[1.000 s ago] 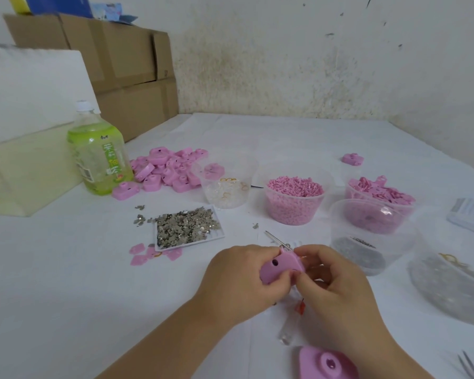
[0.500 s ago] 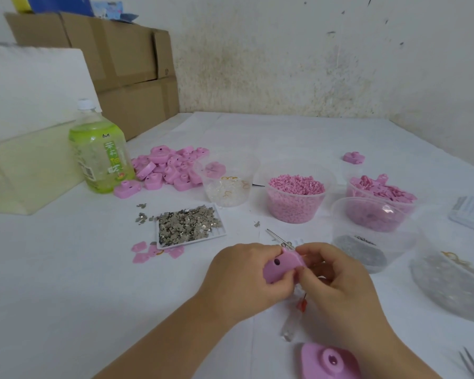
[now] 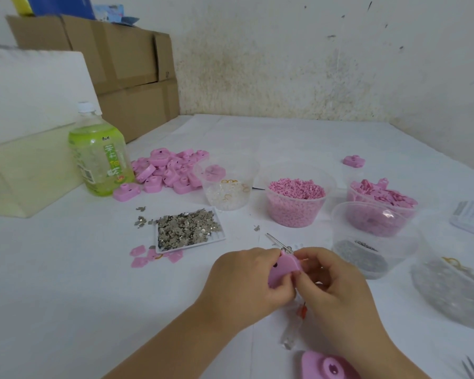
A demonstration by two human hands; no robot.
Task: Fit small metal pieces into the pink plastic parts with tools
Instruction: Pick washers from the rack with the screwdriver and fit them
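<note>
Just in front of white rectangular tray of small grey metal pieces (image 3: 190,230): rounded pink plastic part (image 3: 283,270) held above white table (image 3: 66,269), left hand (image 3: 248,280) clasping its left side, right hand (image 3: 331,285) pinching its right edge with fingertips; thin metal tool (image 3: 278,241) just behind part

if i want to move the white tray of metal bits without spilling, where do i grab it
Grip the white tray by its two short rims, coming from the left and right sides with fingers slid under the edges. It is shallow and flat on the table, and the metal pieces are heaped loosely, some already past its left rim, so a level two-sided lift is probably safest.
</note>
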